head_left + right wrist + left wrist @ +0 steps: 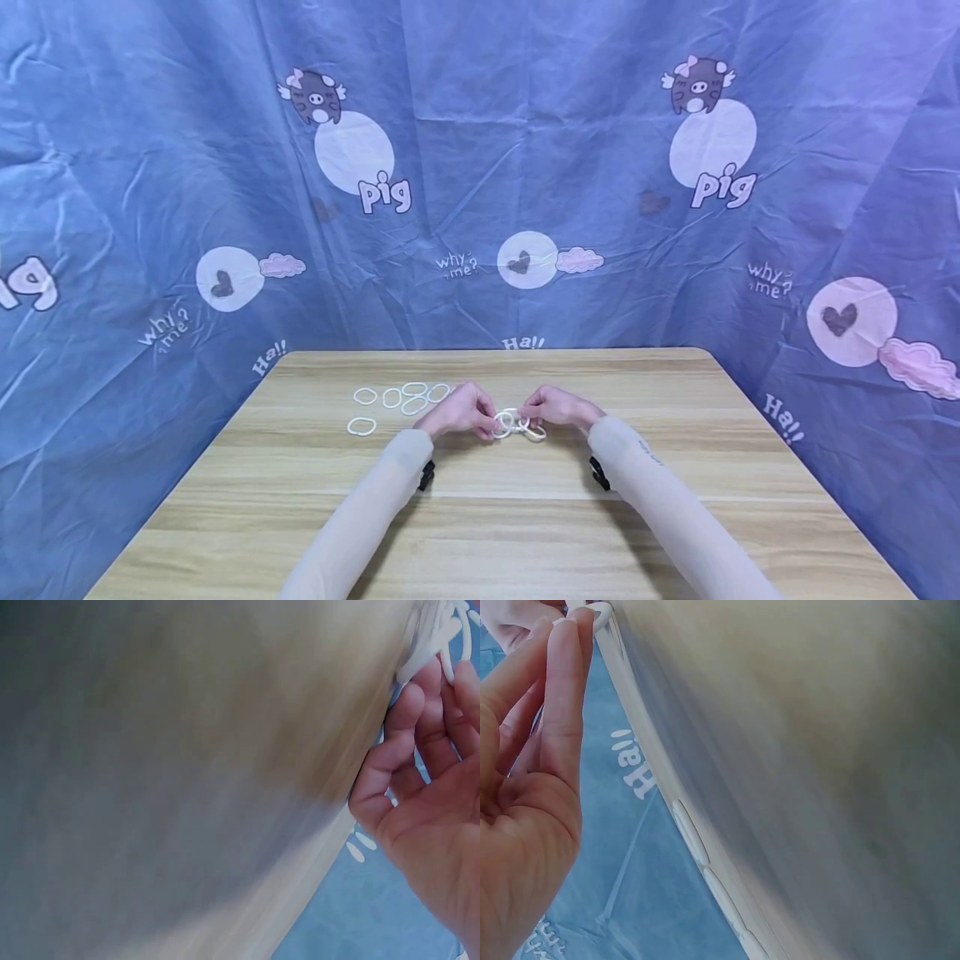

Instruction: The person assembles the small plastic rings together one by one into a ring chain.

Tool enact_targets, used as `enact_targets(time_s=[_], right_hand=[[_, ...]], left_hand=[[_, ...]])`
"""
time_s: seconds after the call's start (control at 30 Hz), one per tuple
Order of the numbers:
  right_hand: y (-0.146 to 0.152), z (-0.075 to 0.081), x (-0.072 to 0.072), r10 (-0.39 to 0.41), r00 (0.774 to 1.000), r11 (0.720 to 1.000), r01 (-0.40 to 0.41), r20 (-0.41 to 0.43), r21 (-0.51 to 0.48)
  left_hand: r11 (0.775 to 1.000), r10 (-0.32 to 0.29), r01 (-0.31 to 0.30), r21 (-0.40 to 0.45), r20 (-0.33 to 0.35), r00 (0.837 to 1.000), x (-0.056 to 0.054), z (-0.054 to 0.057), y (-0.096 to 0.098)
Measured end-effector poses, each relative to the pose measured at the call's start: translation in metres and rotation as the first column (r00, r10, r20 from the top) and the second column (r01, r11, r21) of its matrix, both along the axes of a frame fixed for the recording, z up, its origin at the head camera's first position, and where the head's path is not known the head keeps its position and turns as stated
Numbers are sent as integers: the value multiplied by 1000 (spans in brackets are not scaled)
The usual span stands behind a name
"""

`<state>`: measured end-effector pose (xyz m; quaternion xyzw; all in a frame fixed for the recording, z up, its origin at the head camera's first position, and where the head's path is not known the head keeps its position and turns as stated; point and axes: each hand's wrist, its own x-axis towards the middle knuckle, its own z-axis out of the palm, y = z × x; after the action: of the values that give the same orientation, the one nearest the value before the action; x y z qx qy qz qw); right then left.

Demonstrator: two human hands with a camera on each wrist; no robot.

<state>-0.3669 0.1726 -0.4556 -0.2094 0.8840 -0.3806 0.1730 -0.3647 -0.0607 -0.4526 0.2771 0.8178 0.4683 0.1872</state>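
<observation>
Above the middle of the table, my left hand pinches a white oval plastic ring between thumb and fingertips. Opposite it, my right hand pinches another white ring with its thumb and fingers. The rings overlap between the two hands, and one more white link hangs just below the right fingertips. In the left wrist view, part of a white ring shows past the fingertips. Several white links bunch at the right fingertips in the right wrist view.
Several loose white rings lie on the wooden table left of my left hand. One ring sits nearer to me than the others. A blue printed curtain hangs behind the table and at both sides.
</observation>
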Motion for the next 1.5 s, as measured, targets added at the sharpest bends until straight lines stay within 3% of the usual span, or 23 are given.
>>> enact_targets(time_s=[0.27, 0.77, 0.93, 1.3, 1.5], right_hand=[[-5, 1, 1, -69, 996, 997, 70, 64, -10], [-10, 2, 4, -144, 976, 984, 158, 162, -81], [-11, 3, 5, -172, 968, 975, 194, 185, -109], [-13, 6, 8, -169, 965, 977, 191, 199, -98], [-11, 2, 7, -161, 969, 979, 181, 188, -97]], left_hand=[[1000, 29, -29, -6, 22, 999, 1, 1, 4], [994, 110, -111, -11, -30, 993, 4, 0, 5], [993, 111, -114, -31, -82, 990, 4, 1, 7], [993, 83, -94, -70, -150, 985, 4, 1, 15], [993, 107, -112, -44, -102, 989, 3, 1, 11]])
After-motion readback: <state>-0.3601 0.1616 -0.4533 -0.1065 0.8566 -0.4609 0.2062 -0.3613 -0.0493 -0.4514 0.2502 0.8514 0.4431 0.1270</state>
